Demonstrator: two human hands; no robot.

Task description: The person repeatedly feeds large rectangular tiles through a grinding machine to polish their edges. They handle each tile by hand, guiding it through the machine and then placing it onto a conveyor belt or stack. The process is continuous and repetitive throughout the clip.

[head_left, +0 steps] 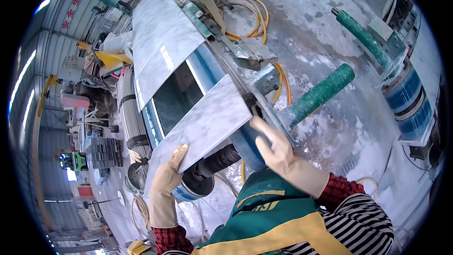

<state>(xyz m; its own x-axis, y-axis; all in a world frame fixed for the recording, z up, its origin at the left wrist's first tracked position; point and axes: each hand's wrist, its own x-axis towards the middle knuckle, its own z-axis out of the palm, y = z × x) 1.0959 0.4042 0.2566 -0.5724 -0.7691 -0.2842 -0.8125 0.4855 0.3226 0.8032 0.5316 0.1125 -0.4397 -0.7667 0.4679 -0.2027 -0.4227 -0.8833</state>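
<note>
- The person stood over a conveyor machine (214, 73) in a stone workshop, both hands in pale rubber gloves.
- The left hand (166, 179) was curled around the near lower corner of a grey-white marble slab (203, 127), thumb on top and fingers hidden beneath.
- The right hand (273, 148) lay along the slab's right edge, fingers spread and pressed against it, close beside the machine's metal frame (257, 80).
- The slab lay tilted at the near end of the blue belt (207, 66), its lower end overhanging a dark roller (212, 163).
- A second, longer marble slab (160, 42) lay farther up the same belt, apart from the held one.
- A green padded roller (321, 94) jutted out to the right over the wet, dusty floor (330, 23); yellow hoses (257, 16) coiled beyond it.
- By judgement, the step in hand was handling the slab at the belt's end; whether loading or unloading could not be told.
- The next move called for a firm two-handed hold, keeping the heavy slab level and fingers away from roller and frame.
</note>
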